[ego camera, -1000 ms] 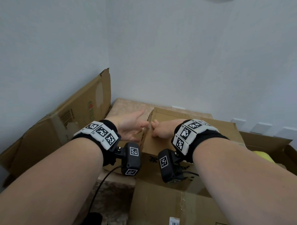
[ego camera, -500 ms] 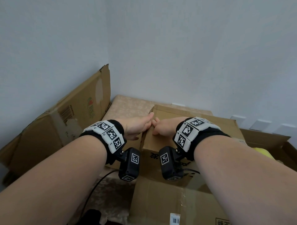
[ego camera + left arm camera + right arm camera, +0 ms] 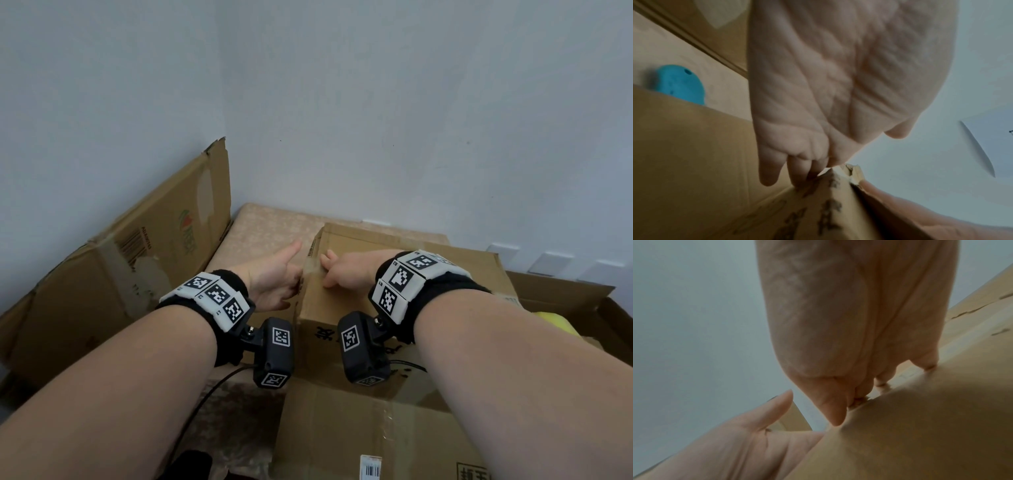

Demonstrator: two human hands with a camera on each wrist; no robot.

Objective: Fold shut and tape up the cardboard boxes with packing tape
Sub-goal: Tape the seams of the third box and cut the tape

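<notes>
The left hand [image 3: 274,279] has slid flat against the brown cardboard box [image 3: 404,274] in the corner and the right hand [image 3: 346,269] has uncurled on top, both with fingers straight, pressing clear tape [image 3: 310,270] over its edge, so this seam looks nearly sealed.

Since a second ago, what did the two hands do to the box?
The left hand slid in toward the box and now rests against its left side, thumb pointing up. The right hand kept its fingertips pressed on the top by that edge. The box and the leaning cardboard stayed put.
</notes>
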